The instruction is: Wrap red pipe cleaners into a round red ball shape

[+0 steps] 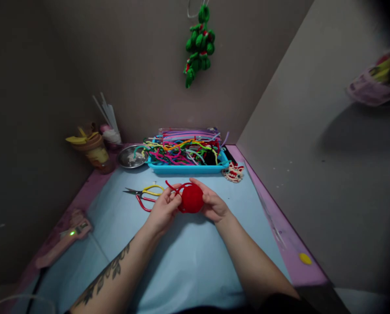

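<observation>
A round red ball of fuzzy pipe cleaner is held up between my two hands over the blue cloth. My left hand pinches its left side, where a loose red pipe cleaner strand sticks out and curves over the top. On the right side, my right hand grips the ball with thumb and fingers. Scissors with one yellow and one red handle lie beside my left hand, blades pointing left.
A blue tray of colourful pipe cleaners stands at the back. Left of it are a metal dish and a cup of tools. A pink power strip lies at left. Green ornaments hang on the wall.
</observation>
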The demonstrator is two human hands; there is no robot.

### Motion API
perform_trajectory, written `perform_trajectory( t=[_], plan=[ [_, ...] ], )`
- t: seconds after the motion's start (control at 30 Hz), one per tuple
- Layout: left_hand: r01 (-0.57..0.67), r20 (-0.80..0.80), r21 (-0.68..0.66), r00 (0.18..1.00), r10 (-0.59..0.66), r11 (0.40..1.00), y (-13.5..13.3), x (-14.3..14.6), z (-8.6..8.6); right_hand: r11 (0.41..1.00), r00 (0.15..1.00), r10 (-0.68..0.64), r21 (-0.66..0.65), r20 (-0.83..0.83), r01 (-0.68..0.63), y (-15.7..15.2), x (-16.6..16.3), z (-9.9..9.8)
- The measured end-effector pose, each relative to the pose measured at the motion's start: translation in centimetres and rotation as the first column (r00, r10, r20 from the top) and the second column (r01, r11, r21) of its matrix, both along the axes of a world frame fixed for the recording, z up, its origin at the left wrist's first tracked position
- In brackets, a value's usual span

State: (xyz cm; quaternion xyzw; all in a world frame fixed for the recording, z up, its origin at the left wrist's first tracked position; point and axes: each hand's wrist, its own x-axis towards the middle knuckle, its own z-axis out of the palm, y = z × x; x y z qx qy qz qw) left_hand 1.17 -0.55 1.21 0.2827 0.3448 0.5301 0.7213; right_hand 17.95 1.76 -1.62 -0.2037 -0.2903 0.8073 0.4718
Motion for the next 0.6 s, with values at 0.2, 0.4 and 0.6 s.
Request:
perform_trajectory(
  t=[0.2,0.4,0.6],
  plan=[
    [0.049,-0.028,-0.021,0.998,-0.049,0.999,-0.1,-0.4,0.1,0.993,0.995,0.091,0.073,0.04,-0.093,0.0,0.7,-0.1],
    [0.227,0.027,-0.02,0.974,-0.226,0.974,0.0,-0.9,-0.1,0.977,0.977,0.189,0.085,0.096,-0.197,-0.2,1.2,0.0],
    [0.134,-0.016,-0.004,0.991,-0.134,0.991,0.3,-1.3,-0.3,0.969,0.969,0.222,0.089,0.108,-0.232,-0.2,1.3,0.0]
  ],
)
